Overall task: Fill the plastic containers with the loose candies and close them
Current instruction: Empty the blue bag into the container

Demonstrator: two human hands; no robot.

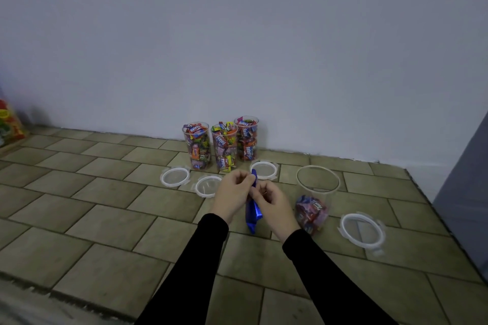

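Holding a blue candy packet (pixel 253 208) upright at the centre of the frame, the left hand (pixel 232 192) and the right hand (pixel 272 202) both pinch it near its top, fingers curled onto the wrapper, apparently to open it. Three tall containers (pixel 224 146) stand against the wall at upper centre, packed with candies to the brim yet uncovered; three white-rimmed lids (pixel 175 176) lie flat on the tiled floor (pixel 79 219) just in front of them. A fourth container (pixel 315 198), right of the hands, holds candies only at its bottom, and its lid (pixel 361 231) lies further right. By this evidence the filling is about three-quarters done, while the closing has not begun: the fourth container needs topping up and all four lids need pressing on.
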